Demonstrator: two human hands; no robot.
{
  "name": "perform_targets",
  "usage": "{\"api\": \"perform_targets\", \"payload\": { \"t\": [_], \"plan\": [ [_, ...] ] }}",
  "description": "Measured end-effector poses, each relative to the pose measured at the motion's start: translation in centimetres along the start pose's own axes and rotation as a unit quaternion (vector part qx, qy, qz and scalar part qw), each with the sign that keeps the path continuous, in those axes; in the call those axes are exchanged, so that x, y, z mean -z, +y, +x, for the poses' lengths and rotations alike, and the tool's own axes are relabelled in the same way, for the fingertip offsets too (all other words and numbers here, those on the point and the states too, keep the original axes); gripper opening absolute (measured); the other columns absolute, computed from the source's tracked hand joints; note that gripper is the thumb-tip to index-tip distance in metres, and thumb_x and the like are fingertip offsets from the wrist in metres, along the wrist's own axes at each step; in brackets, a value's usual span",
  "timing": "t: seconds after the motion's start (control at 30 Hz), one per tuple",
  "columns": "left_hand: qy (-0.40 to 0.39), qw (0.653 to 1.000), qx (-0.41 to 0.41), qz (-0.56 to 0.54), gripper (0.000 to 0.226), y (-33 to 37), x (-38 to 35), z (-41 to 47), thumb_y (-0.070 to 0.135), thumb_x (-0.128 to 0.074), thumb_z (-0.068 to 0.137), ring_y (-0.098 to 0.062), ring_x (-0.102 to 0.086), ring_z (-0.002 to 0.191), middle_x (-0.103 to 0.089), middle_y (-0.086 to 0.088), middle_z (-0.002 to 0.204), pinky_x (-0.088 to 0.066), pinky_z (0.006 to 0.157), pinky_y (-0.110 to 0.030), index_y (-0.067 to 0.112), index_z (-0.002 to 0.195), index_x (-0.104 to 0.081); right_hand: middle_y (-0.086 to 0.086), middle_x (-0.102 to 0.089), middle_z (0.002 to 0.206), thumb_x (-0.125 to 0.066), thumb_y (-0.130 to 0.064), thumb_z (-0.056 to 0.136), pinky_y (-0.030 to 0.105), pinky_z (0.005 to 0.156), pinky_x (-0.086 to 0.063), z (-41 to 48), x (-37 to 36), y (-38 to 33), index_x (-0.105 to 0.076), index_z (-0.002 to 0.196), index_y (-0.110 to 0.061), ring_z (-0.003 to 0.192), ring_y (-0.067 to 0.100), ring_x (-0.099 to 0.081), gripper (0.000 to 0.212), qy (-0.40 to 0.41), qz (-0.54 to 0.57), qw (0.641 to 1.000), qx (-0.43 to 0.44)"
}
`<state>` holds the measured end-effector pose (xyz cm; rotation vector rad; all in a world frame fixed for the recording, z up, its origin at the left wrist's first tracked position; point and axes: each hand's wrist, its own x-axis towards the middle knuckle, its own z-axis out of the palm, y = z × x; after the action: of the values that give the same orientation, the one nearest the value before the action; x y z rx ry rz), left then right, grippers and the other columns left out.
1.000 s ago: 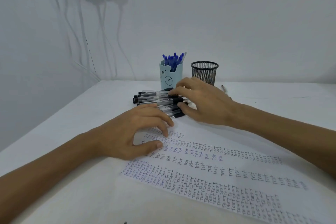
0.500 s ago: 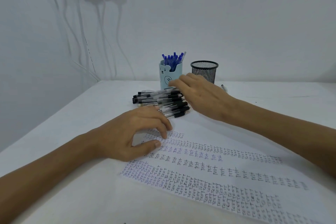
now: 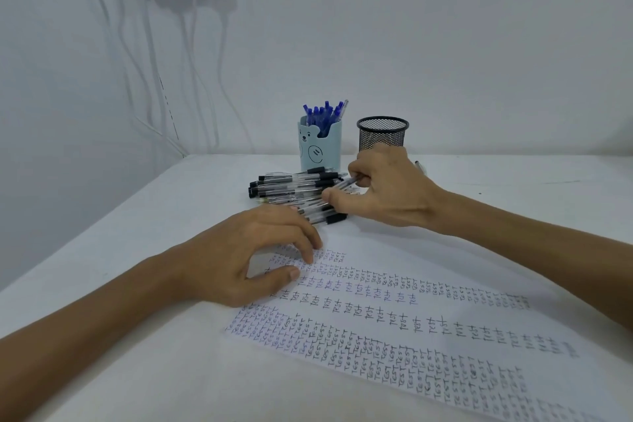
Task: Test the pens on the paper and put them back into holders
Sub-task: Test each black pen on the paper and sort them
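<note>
The right hand [image 3: 387, 192] holds one pen [image 3: 343, 184] by its clear barrel in curled fingertips, with the thumb stretched out below it over the pile [image 3: 291, 190] at frame centre. The pen is likely light, stiff and slick, so its rubber sleeve should give the surest hold. The left hand [image 3: 253, 257] rests loosely curved fingertips on the paper [image 3: 411, 336], which runs to the lower right. Behind stand the blue holder [image 3: 320, 151] and the mesh holder [image 3: 382, 137].

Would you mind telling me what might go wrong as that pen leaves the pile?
The right hand pinches one pen in the loose pile of black pens; pulling it out may roll neighbours away. The blue holder stands just behind the pile, so a knock might tip it. The left hand rests only on one corner of the paper, which might shift during writing.
</note>
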<state>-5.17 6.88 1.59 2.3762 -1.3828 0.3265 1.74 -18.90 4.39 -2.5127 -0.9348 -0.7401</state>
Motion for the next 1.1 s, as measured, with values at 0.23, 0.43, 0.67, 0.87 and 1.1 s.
{"api": "perform_targets", "payload": {
  "t": [0.23, 0.43, 0.67, 0.87, 1.1],
  "plan": [
    [0.003, 1.0, -0.008, 0.003, 0.024, 0.2, 0.0, 0.1, 0.032, -0.067, 0.1, -0.014, -0.062, 0.124, -0.066, 0.008, 0.132, -0.047, 0.104, -0.04, 0.015, 0.116, -0.073, -0.002, -0.052, 0.081, -0.052, -0.033, 0.106, 0.023, 0.072, -0.04, -1.3, -0.5, 1.1, -0.052, 0.062, -0.023, 0.081, 0.008, -0.052, 0.045, 0.096, 0.173, 0.98, -0.023],
    [-0.015, 1.0, -0.008, 0.012, 0.03, 0.2, -0.1, 0.2, 0.036, -0.075, 0.096, -0.014, -0.061, 0.125, -0.064, 0.011, 0.135, -0.046, 0.105, -0.041, 0.019, 0.121, -0.073, 0.014, -0.067, 0.067, -0.041, -0.056, 0.103, 0.04, 0.058, -0.059, -2.6, 0.7, -0.3, -0.078, 0.094, -0.016, 0.058, 0.027, -0.062, 0.056, 0.025, 0.383, 0.9, -0.208],
    [-0.018, 1.0, -0.002, 0.011, 0.027, 0.2, -0.2, 0.2, 0.031, -0.072, 0.098, -0.015, -0.061, 0.124, -0.065, 0.009, 0.135, -0.047, 0.103, -0.042, 0.018, 0.121, -0.072, 0.017, -0.069, 0.075, -0.065, -0.009, 0.097, 0.02, 0.039, -0.036, -3.9, 0.4, -0.9, -0.063, 0.092, 0.008, 0.052, 0.018, -0.058, 0.017, -0.133, 0.463, 0.857, -0.185],
    [-0.023, 1.0, -0.001, 0.006, 0.026, 0.0, -0.2, 0.1, 0.03, -0.069, 0.099, -0.014, -0.06, 0.127, -0.064, 0.01, 0.137, -0.045, 0.105, -0.042, 0.019, 0.122, -0.072, 0.021, -0.067, 0.066, -0.061, 0.003, 0.093, 0.024, 0.045, -0.038, -4.4, -0.2, -1.3, -0.057, 0.085, 0.008, 0.048, 0.02, -0.046, 0.01, -0.175, 0.444, 0.864, -0.163],
    [-0.018, 1.0, -0.005, 0.003, 0.025, 0.1, -0.2, 0.2, 0.029, -0.066, 0.1, -0.013, -0.06, 0.124, -0.065, 0.01, 0.135, -0.045, 0.104, -0.043, 0.018, 0.122, -0.072, 0.015, -0.064, 0.064, -0.064, 0.008, 0.09, 0.025, 0.057, -0.047, -4.8, -0.3, -1.4, -0.061, 0.079, 0.003, 0.061, 0.022, -0.058, 0.013, -0.169, 0.454, 0.865, -0.128]
  ]
}}
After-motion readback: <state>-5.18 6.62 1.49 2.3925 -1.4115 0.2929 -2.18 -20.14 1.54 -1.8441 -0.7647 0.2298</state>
